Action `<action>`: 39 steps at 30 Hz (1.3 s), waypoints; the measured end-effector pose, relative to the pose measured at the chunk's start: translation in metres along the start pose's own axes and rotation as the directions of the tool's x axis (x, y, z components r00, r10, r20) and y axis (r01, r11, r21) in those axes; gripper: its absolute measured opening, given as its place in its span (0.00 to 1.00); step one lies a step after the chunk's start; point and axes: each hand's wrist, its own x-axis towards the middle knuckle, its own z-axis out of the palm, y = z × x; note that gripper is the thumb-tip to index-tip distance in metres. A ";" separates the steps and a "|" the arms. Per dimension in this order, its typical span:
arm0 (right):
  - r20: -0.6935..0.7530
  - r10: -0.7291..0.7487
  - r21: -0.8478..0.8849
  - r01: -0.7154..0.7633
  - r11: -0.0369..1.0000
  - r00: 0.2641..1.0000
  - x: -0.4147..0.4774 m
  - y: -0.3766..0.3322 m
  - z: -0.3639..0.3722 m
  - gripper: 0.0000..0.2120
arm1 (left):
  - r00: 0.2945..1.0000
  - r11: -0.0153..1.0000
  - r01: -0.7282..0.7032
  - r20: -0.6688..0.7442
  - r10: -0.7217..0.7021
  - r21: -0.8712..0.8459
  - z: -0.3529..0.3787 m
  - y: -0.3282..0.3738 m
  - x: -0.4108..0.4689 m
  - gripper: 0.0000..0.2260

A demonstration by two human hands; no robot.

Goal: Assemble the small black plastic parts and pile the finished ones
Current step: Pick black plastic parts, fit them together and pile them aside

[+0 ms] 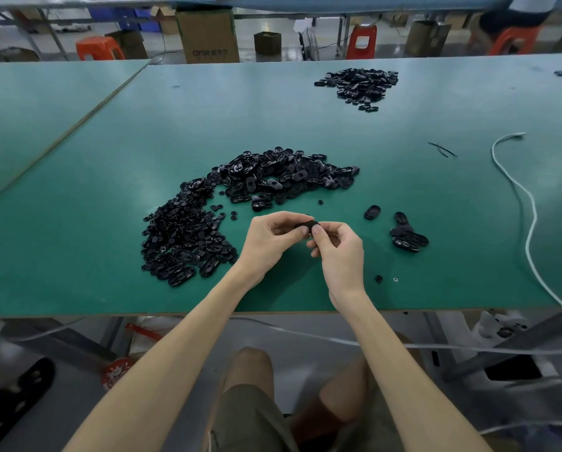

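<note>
On the table (77,256), the large heap of parts (240,203) lies left of and behind the fingers (289,220), which meet on one part (305,226). A small cluster (409,236) lies to their right, a loose bit (378,278) nearer and right, a second pile (359,86) far behind, and a cord (527,223) farthest right.

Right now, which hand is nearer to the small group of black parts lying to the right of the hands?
Right. The right hand sits just left of the small group; the left hand is farther left, past the right hand. Both pinch one black part.

Factory floor: long green workbench (77,223), stacked cartons (207,34).
</note>
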 end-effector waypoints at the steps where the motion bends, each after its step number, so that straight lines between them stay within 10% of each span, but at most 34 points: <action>1: 0.001 0.001 -0.004 -0.001 1.000 1.000 0.000 0.000 0.000 0.03 | 1.000 1.000 -0.001 -0.003 0.001 0.007 0.000 0.000 0.000 0.09; 24: 0.012 0.014 0.067 -0.015 0.998 1.000 0.000 -0.004 0.000 0.06 | 0.996 0.997 -0.020 -0.084 0.026 0.075 0.002 0.027 0.016 0.06; 34: 0.004 0.081 -0.160 -0.080 0.984 0.997 0.001 -0.004 0.002 0.10 | 0.948 0.902 -0.165 0.317 0.034 0.399 0.080 0.070 0.045 0.05; 39: 0.171 0.057 0.237 -0.097 0.967 0.984 -0.004 0.002 -0.006 0.17 | 0.883 0.745 -0.305 0.470 -0.014 0.594 0.115 0.071 0.050 0.07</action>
